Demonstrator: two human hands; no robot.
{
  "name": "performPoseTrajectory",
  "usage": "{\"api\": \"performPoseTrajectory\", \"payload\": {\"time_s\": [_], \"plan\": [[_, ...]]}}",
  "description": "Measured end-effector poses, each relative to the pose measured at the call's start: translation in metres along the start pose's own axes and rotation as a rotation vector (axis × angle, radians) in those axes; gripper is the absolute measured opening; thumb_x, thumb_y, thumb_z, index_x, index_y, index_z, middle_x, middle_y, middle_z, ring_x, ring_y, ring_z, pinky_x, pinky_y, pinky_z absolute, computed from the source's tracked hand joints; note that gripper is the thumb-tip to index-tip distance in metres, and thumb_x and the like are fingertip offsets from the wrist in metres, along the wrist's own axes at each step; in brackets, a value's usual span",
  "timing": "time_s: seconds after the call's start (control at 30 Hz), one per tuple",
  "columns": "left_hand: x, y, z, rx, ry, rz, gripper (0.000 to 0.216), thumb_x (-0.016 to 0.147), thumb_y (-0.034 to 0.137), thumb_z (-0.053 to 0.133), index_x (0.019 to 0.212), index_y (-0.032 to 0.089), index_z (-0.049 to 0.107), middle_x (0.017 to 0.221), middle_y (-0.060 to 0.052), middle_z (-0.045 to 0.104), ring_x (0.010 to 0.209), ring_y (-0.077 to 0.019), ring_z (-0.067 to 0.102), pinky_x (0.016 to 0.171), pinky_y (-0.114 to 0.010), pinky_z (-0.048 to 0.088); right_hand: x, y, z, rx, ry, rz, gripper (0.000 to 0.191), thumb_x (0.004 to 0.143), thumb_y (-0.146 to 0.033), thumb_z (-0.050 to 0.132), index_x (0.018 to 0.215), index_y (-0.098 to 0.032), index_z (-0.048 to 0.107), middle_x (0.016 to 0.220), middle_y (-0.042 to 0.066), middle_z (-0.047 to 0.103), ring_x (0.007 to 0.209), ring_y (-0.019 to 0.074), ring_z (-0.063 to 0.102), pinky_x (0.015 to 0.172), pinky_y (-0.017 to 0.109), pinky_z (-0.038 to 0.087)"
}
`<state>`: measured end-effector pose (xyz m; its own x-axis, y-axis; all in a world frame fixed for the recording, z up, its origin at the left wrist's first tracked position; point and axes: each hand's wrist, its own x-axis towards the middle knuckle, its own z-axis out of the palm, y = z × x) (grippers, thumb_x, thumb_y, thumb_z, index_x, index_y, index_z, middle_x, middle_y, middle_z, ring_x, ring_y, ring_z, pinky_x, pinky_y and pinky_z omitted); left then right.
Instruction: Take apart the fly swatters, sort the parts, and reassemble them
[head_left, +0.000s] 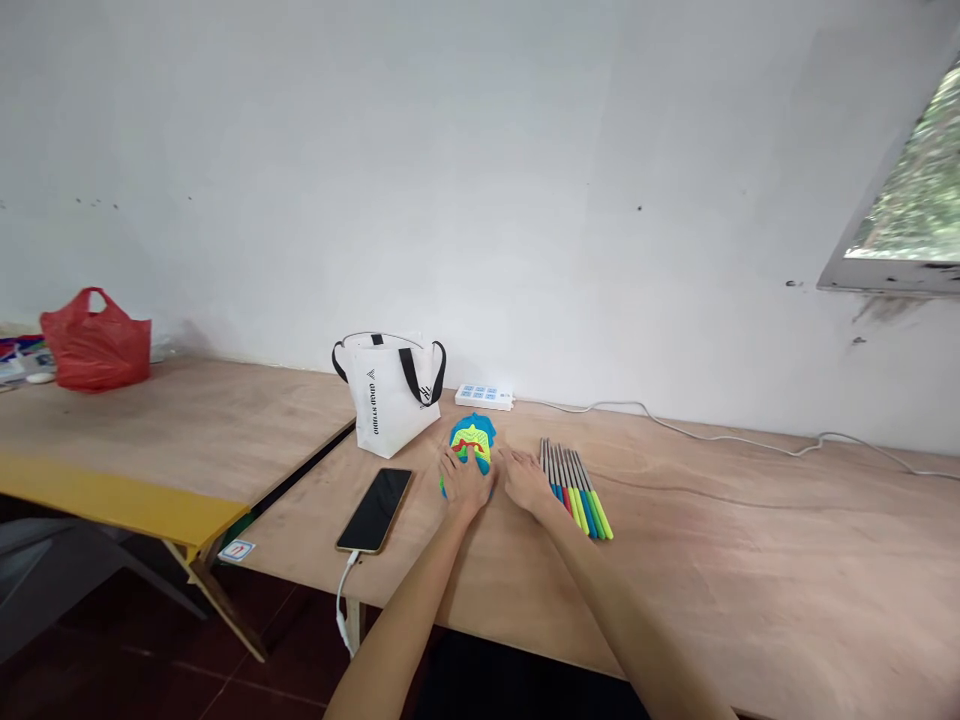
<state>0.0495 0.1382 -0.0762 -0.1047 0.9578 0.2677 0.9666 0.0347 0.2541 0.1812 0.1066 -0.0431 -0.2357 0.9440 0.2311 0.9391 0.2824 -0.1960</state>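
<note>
We have our left hand [468, 482] laid over a bright pile [471, 437] of blue, yellow, red and green pieces, its fingers bent across the near side; we cannot tell whether they pinch one of them or only rest there. Our right hand [526, 482] sits just to the right of the pile, fingers pointing toward it, and we see nothing held in them, though we cannot tell whether the tips are pressed together. The pile lies on the wooden table [750, 580], in front of us and near the wall side.

Just beyond the right hand we have a row of slim tools [576, 490], laid side by side with grey metal ends away from us and blue, red, yellow and green handles toward us. To the left of the pile lies a dark-screened phone [376, 510] with a white cable [345, 600] plugged into its near end. Behind it stands a white bag [394, 405] with black handles, and right of that, against the wall [480, 180], a white power strip [484, 397]. Farther left, a red plastic bag [97, 345] stands on another table [225, 420].
</note>
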Motion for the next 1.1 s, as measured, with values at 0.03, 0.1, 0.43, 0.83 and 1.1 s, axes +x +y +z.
{"api": "performPoseTrajectory", "payload": {"time_s": [0.03,0.1,0.43,0.83,1.1], "plan": [[0.000,0.000,0.000,-0.001,0.017,0.001,0.067,0.095,0.059,0.046,0.144,0.014,0.048,0.153,-0.027,0.039,0.140,-0.0444,0.038,0.111,-0.055,0.028,0.008,-0.003,0.002,-0.003,-0.009,0.007,0.043,0.099,-0.033,0.058,0.139,-0.020,0.054,0.143,0.012,0.055,0.129,0.0278,0.053,0.110,0.053,0.040],[0.000,-0.001,-0.001,-0.001,0.038,0.013,0.065,0.096,0.060,0.044,0.142,0.014,0.051,0.148,-0.027,0.045,0.137,-0.0430,0.042,0.111,-0.054,0.030,0.021,-0.008,0.006,-0.009,-0.020,0.021,0.042,0.096,-0.041,0.063,0.132,-0.020,0.057,0.137,0.010,0.057,0.119,0.0262,0.059,0.100,0.051,0.050],[0.008,-0.006,-0.003,0.017,0.019,0.011,0.074,0.093,0.066,0.044,0.150,0.020,0.046,0.145,-0.022,0.048,0.135,-0.0418,0.041,0.112,-0.054,0.027,0.037,-0.007,0.016,-0.007,-0.082,0.023,0.041,0.097,-0.040,0.063,0.131,-0.019,0.058,0.134,0.010,0.059,0.114,0.0246,0.062,0.095,0.048,0.054],[0.015,-0.007,-0.003,-0.006,-0.031,-0.005,0.074,0.090,0.068,0.049,0.148,0.024,0.048,0.150,-0.020,0.045,0.139,-0.0405,0.039,0.114,-0.053,0.024,0.050,-0.003,0.016,0.035,-0.101,0.105,0.063,0.092,-0.011,0.042,0.153,-0.022,0.031,0.147,0.016,0.053,0.138,0.0278,0.045,0.115,0.051,0.025],[0.018,-0.009,-0.004,-0.024,-0.038,0.009,0.077,0.088,0.067,0.052,0.150,0.022,0.046,0.151,-0.022,0.044,0.142,-0.0411,0.035,0.115,-0.055,0.022,0.076,0.011,0.018,0.063,-0.081,0.146,0.047,0.101,-0.037,0.051,0.145,-0.020,0.046,0.147,0.012,0.051,0.134,0.0293,0.048,0.114,0.057,0.031]]}}
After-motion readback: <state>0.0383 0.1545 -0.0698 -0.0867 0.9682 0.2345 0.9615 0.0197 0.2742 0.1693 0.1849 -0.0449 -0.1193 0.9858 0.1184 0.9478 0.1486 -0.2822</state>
